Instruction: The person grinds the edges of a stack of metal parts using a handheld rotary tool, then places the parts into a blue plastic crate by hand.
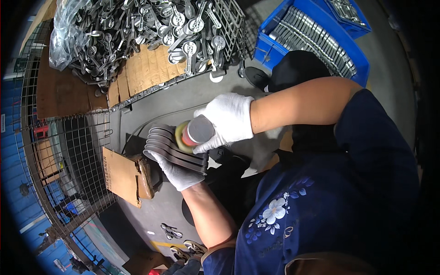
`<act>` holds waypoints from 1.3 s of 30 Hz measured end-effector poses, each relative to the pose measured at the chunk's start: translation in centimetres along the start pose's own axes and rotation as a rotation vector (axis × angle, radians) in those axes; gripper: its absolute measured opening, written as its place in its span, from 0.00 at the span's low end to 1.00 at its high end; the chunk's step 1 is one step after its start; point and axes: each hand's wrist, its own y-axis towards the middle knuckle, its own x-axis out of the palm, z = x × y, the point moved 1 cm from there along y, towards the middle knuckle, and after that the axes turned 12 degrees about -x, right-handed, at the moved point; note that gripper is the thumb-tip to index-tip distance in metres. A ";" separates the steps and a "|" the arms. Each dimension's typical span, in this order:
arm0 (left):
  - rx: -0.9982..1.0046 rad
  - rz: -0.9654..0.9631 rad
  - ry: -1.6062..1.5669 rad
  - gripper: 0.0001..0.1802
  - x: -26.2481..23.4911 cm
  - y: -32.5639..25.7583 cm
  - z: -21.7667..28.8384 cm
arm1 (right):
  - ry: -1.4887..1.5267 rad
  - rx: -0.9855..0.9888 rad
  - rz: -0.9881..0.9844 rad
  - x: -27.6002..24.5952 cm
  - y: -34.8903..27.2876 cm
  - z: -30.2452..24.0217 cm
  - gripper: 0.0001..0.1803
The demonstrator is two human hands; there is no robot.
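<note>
We clamp a stack of dark metal blanks (176,151) in our left hand (179,174): stiff, heavy, sharp-edged. Above it, our right hand (227,120) wraps a cylindrical grinder (195,133).

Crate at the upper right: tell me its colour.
The crate is bright blue, seen best in the head view; it holds rows of grey metal pieces.

The left hand (179,173), in a white glove, holds a fanned stack of dark metal spoon blanks (173,150) from beneath. The gloved right hand (228,119) has its grip closed around a cylindrical power sander (198,130), whose yellow-green pad touches the stack's top. Beyond lies a wire basket (229,23) heaped with shiny metal spoons (151,27) on cardboard. A blue crate (270,48) holds rows of metal pieces. A cardboard box (123,176) sits just left of the hands.
</note>
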 end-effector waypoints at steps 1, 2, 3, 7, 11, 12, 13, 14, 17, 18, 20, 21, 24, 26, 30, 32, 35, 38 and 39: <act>-0.023 0.071 0.366 0.42 0.4 -0.1 0.1 | -0.034 -0.012 0.018 0.1 0.0 0.0 0.33; -0.044 0.140 0.733 0.43 0.9 -0.3 0.2 | -0.068 -0.023 0.035 0.2 0.0 -0.1 0.34; -0.064 0.209 1.099 0.44 1.4 -0.4 0.4 | -0.065 -0.030 0.036 0.2 0.1 -0.3 0.34; 0.152 0.444 2.127 0.44 1.3 -0.4 0.2 | -0.108 -0.021 -0.042 0.0 0.1 -0.7 0.35; 0.553 0.681 2.820 0.39 1.3 0.1 0.2 | -0.122 -0.063 -0.060 0.4 0.0 -0.6 0.34; 0.554 0.681 2.820 0.39 1.3 0.1 0.2 | -0.122 -0.063 -0.060 0.4 -0.1 -0.7 0.34; 0.483 0.667 2.719 0.38 1.3 0.1 0.1 | -0.140 -0.099 -0.047 0.5 -0.3 -0.8 0.32; 0.414 0.652 2.617 0.37 1.3 0.1 0.1 | -0.159 -0.134 -0.033 0.5 -0.5 -0.8 0.30; 0.225 0.605 2.305 0.34 1.1 0.3 0.0 | -0.178 -0.137 -0.105 0.5 -0.8 -0.9 0.27; 0.166 0.588 2.199 0.33 1.0 0.3 -0.1 | -0.176 -0.137 -0.106 0.5 -1.0 -1.0 0.27; 0.055 0.549 1.986 0.31 0.9 0.3 -0.3 | -0.182 -0.148 -0.107 0.6 -1.4 -1.1 0.25; 0.003 0.529 1.878 0.30 0.9 0.3 -0.3 | -0.181 -0.148 -0.108 0.4 -1.5 -1.1 0.25; -0.092 0.489 1.663 0.28 1.0 0.3 -0.5 | -0.153 -0.092 -0.206 -0.2 -1.7 -1.4 0.23; 0.038 0.567 2.030 0.30 2.2 0.2 -0.8 | -0.185 -0.094 -0.254 -0.1 -2.1 -1.4 0.22; 0.348 0.705 2.747 0.32 4.4 0.2 -1.4 | -0.147 -0.057 -0.419 0.7 -3.0 -1.9 0.26; 0.261 0.583 2.593 0.32 3.4 0.7 -2.0 | -0.085 -0.101 -0.488 2.0 -3.6 -2.0 0.26; 0.218 0.591 2.564 0.33 3.3 0.9 -2.2 | -0.067 -0.097 -0.509 2.3 -3.7 -1.5 0.25; 0.119 0.465 2.580 0.33 1.7 1.1 -1.7 | -0.099 -0.067 -0.506 1.8 -3.3 -0.9 0.26; 0.091 0.520 2.548 0.32 2.1 0.9 -1.8 | -0.100 -0.044 -0.471 1.8 -3.2 -0.6 0.26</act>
